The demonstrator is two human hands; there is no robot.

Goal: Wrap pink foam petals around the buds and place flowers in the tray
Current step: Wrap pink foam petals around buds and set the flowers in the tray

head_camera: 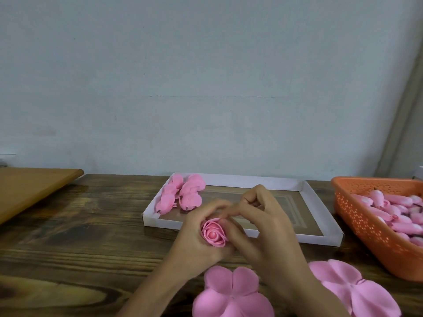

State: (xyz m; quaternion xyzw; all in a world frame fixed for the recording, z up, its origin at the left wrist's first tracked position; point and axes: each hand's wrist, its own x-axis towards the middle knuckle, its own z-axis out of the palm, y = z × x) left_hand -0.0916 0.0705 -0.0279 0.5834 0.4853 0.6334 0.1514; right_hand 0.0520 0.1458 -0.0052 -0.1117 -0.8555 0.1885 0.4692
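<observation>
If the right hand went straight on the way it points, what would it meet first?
Probably the white tray: the right hand points forward over its near wall toward the bare floor, right of the finished flowers. Depth is unclear.

1. The rose [214,234] in progress: pink foam layers rolled around a round bud centre, cupped in the left hand [194,236], with the right hand [263,216] curled against its right side.
2. Two flat petal cutouts [231,291] and [352,287], lying on the bench at the near edge.
3. Finished flowers [180,196], on their sides in the tray's far-left corner.
4. The tray [251,180]: shallow, white-walled, brownish floor.
5. Spare buds [393,216], pink with whitish ends, heaped in the orange basket [357,216] on the right.
</observation>
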